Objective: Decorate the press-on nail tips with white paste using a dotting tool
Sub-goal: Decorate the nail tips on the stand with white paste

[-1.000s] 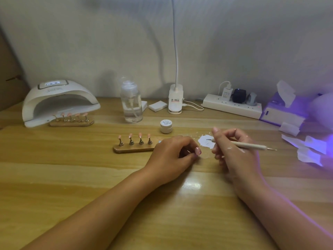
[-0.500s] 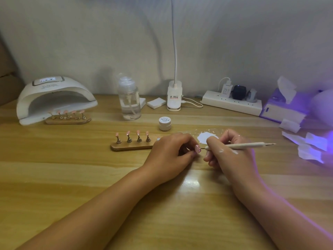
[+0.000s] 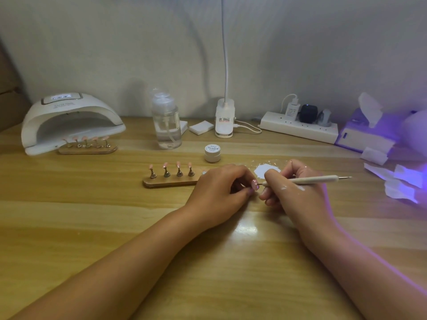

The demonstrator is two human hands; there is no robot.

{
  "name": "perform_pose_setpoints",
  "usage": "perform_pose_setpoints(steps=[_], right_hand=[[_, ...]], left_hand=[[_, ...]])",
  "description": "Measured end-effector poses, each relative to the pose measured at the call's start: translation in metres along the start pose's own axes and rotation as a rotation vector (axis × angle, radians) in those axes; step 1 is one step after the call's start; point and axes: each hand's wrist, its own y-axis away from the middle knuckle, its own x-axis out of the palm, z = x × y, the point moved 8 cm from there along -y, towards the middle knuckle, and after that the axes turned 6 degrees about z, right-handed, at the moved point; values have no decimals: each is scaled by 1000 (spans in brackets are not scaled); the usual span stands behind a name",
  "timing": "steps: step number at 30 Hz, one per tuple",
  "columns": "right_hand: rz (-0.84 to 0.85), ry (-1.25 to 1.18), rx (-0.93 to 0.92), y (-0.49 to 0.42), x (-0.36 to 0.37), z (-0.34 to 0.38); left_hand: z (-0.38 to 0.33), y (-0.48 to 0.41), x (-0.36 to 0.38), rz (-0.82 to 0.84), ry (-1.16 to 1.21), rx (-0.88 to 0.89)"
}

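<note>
Pinching a pink nail tip point(image 3: 254, 184) between curled fingers point(image 3: 242, 175), the left hand point(image 3: 219, 192) rests on the desk point(image 3: 115, 227) and offers the tip across. Over comes the right hand point(image 3: 298, 197), thumb and forefinger closed round the front of the dotting tool point(image 3: 309, 180), held almost level. Its metal point sits right at the nail tip, touching or just short, I can't tell. White smears show on the back of that hand.

Just behind the knuckles, a patch of white paste point(image 3: 265, 170) lies spread on the desk with flecks around it. Next out, a small white jar point(image 3: 212, 153), lid on, reads "Painted" in script; the line beneath is too small to read. Left of the hands, a wooden holder point(image 3: 171, 182) carries four pink tips upright on pegs.

Further back stand a clear pump bottle point(image 3: 166, 125), a white lamp base point(image 3: 224, 121) with a red-and-dark label I can't make out, and a power strip point(image 3: 298, 129) with plugs in it. Far left is a white nail lamp point(image 3: 69, 116), display lit, lettering blurred, with a second holder point(image 3: 87, 149) at its mouth. Far right, a tissue box point(image 3: 367, 137) sits in violet glow.
</note>
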Motion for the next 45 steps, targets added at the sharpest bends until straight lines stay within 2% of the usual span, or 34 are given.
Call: perform_pose_setpoints(steps=[29,33,39,42,45], right_hand=[[-18,-20,-19,1,0,1],[-87,-84,-27,2,-8,1],[-221,130,-214,5,-22,19],[-238,109,-147,2,-28,14],[-186,242,-48,-2,-28,6]], left_hand=[[0,1,0,-4,3,2],[1,1,0,1,19,7],[1,1,0,3,39,0],[2,1,1,10,46,0],[2,2,0,2,40,0]])
